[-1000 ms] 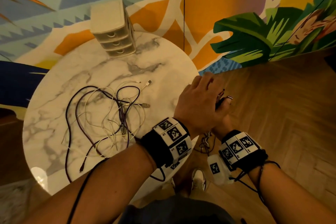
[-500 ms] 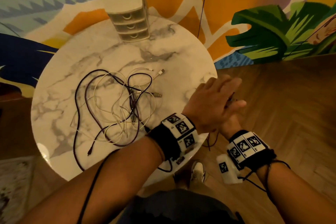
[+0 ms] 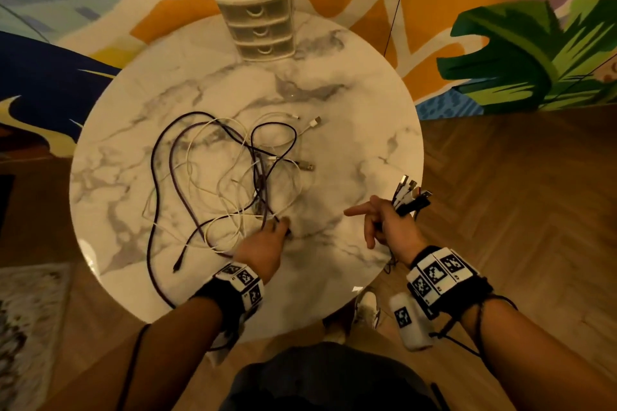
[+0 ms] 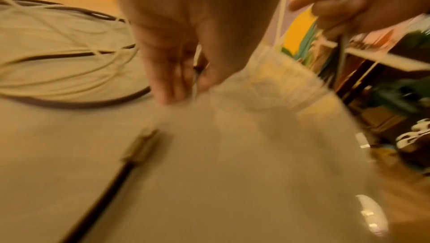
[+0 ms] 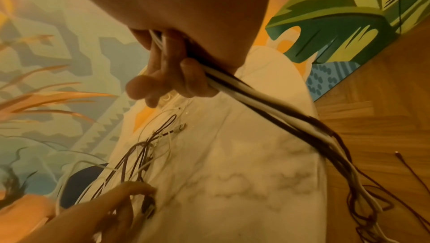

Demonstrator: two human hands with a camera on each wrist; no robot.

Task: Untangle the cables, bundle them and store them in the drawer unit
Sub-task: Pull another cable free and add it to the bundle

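A tangle of dark and white cables [image 3: 227,177] lies in the middle of the round marble table [image 3: 367,130]. My left hand [image 3: 278,227] is at the tangle's near edge and pinches a thin cable [image 4: 195,83] between thumb and fingers. My right hand [image 3: 384,217] is over the table's right edge, its index finger pointing left. Its other fingers grip a bunch of black and white cables [image 5: 256,99]. The bunch's plug ends [image 3: 412,193] stick up past the hand. The rest hangs off the table toward the floor. The drawer unit [image 3: 257,10] stands at the table's far edge with three drawers closed.
A painted mural wall [image 3: 500,43] runs behind the table. Wooden herringbone floor [image 3: 517,210] lies to the right, a pale rug [image 3: 26,327] at the lower left. A loose dark cable end with a plug [image 4: 142,147] lies near my left wrist. My shoe [image 3: 365,305] shows under the table's near edge.
My left hand has left the right hand and moved left to the tangle, taking hold of a cable. The right hand now holds the bunch alone, and the plug ends have come into view.
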